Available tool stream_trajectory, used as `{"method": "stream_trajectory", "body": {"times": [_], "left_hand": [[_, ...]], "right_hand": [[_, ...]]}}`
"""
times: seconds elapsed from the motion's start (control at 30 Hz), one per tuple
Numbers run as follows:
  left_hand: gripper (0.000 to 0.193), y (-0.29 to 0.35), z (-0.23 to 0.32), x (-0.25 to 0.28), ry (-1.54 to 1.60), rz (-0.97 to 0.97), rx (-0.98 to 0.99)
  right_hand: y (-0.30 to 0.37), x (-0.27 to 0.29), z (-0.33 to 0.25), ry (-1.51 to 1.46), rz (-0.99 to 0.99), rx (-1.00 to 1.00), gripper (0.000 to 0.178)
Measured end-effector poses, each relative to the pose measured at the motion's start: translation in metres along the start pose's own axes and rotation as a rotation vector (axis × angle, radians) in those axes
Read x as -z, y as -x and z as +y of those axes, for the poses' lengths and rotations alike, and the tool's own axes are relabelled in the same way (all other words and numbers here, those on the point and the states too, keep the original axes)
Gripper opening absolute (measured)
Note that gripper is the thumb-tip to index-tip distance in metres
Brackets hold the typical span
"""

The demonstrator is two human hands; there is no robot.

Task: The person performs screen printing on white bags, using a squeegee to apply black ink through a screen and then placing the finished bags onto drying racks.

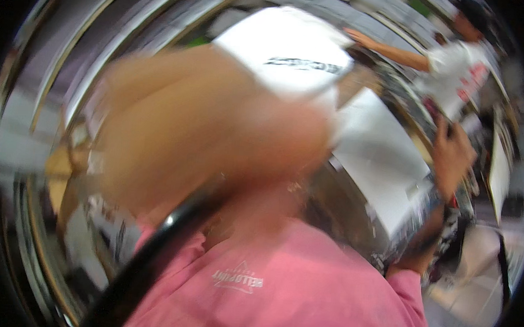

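Close up and smeared by motion, my left hand fills the middle of the view. Its fingers cannot be made out. A glossy black curved tube runs up from the lower edge to this hand; whether the hand grips it is unclear. Farther right, my right hand is raised with its fingers apart, and nothing shows in it. To its left lies a flat white sheet. Beyond my left hand is a white, cloth-like piece with dark print, partly hidden by that hand.
A co-worker in a white shirt and dark cap stands at the far right, one arm stretched toward the white printed piece. Long pale rails or shelf edges curve along the left. A brown surface shows beneath the white sheet.
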State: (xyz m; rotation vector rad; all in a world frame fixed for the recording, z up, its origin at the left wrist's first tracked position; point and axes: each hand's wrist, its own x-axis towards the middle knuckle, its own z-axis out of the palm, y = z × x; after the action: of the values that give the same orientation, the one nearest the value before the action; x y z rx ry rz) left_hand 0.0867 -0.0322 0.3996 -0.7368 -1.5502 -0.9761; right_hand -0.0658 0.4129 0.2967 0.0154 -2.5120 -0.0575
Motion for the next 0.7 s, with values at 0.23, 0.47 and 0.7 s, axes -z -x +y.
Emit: {"method": "stream_trajectory", "body": {"times": [0.23, 0.47, 0.7], "left_hand": [[0.012, 0.100, 0.029, 0.059, -0.532, -0.131, 0.376], [0.014, 0.190, 0.124, 0.214, -1.471, -0.388, 0.470], [0.012, 0.185, 0.264, 0.357, -2.111, -0.630, 0.756]], "right_hand": [[0.004, -0.030, 0.040, 0.205, -0.199, -0.016, 0.086], [-0.006, -0.040, 0.048, 0.260, -0.236, -0.035, 0.084], [-0.007, -0.027, 0.028, 0.242, -0.238, -0.053, 0.081]]}}
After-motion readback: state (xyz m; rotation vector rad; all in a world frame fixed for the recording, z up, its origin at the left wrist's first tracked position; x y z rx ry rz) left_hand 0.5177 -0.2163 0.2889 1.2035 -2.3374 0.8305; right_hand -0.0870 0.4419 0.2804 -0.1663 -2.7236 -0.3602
